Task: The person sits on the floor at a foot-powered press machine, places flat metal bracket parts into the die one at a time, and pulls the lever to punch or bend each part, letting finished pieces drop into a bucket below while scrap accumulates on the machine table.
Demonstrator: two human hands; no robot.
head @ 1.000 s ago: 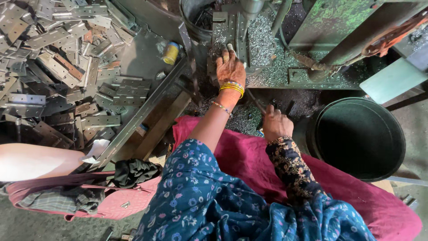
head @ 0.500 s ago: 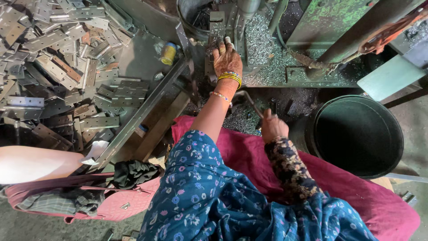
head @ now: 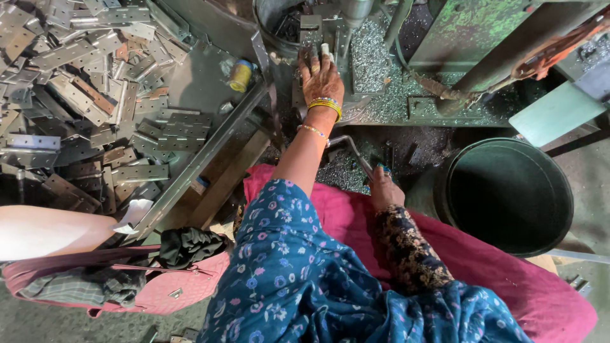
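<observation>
Metal machine fixture (head: 316, 35) lies directly under the left hand (head: 322, 79), whose fingers rest flat and extended on it. Right hand (head: 383, 188), nearer the body than the fixture, is closed around a bent metal lever (head: 353, 151). A yellow cylindrical container (head: 241, 75) stands left of the fixture.

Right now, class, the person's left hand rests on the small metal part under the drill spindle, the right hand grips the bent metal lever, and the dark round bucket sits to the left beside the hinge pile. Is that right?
One detail is wrong. The head view shows the dark round bucket on the right, away from the hinge pile, which lies left. The rest stands: the left hand rests on the small metal part under the spindle, and the right hand grips the bent metal lever.
</observation>
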